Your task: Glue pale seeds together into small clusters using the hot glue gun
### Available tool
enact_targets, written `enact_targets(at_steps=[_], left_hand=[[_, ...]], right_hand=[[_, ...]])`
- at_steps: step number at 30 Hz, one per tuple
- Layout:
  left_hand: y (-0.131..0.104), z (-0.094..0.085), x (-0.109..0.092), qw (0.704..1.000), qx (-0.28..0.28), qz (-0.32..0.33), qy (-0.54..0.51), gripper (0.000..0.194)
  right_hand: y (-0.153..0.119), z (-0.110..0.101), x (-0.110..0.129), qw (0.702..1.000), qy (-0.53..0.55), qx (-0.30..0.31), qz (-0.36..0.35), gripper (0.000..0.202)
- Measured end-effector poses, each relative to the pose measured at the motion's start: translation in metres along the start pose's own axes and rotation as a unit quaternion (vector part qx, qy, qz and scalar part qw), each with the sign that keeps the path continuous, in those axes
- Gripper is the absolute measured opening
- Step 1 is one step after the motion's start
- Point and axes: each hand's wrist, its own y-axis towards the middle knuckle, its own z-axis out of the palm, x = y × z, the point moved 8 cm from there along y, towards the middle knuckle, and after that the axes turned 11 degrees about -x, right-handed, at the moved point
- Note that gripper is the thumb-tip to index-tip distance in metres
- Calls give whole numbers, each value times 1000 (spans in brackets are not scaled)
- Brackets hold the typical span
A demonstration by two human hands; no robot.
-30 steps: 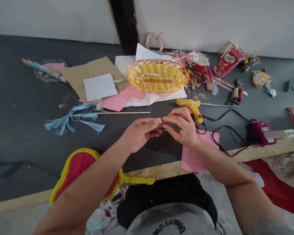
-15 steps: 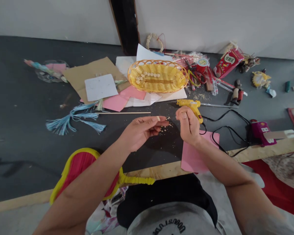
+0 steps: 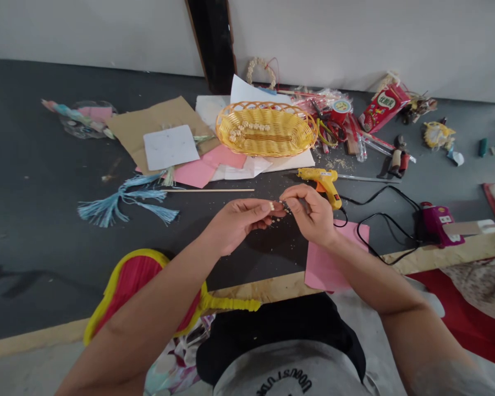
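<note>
My left hand (image 3: 241, 220) pinches a small cream-coloured piece (image 3: 271, 206) between thumb and fingertips, above the dark table. Close to its right, my right hand (image 3: 313, 213) has thumb and forefinger drawn together; what they hold, if anything, is too small to make out. Cream crumbs lie on the table below the fingertips. Behind the right hand rests a yellow glue gun (image 3: 322, 180). Farther back, a yellow woven basket (image 3: 268, 144) contains a short row of small cream pieces (image 3: 249, 128).
Blue tassels (image 3: 115, 204) and a thin stick (image 3: 210, 190) lie left. Pink paper (image 3: 325, 264) sits under my right forearm. A black cable leads toward a purple box (image 3: 439, 223). A red carton (image 3: 385, 105) stands behind, and a yellow-edged red item (image 3: 134, 280) is beneath my left forearm.
My right hand has moved left toward the left fingertips, and its curled fingers have extended into a pinch. My left hand has barely shifted, still holding the small piece.
</note>
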Motion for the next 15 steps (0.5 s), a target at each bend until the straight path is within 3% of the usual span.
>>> enact_targets(at_steps=[8,15], left_hand=[[0,-1,-5,994,7,89,60,27],[-3,-4,-17,972,-33,160,170,29]], right_hand=[[-2,9,0,997,14,69,21,15],[1,8,3,997,38,61,5,6]])
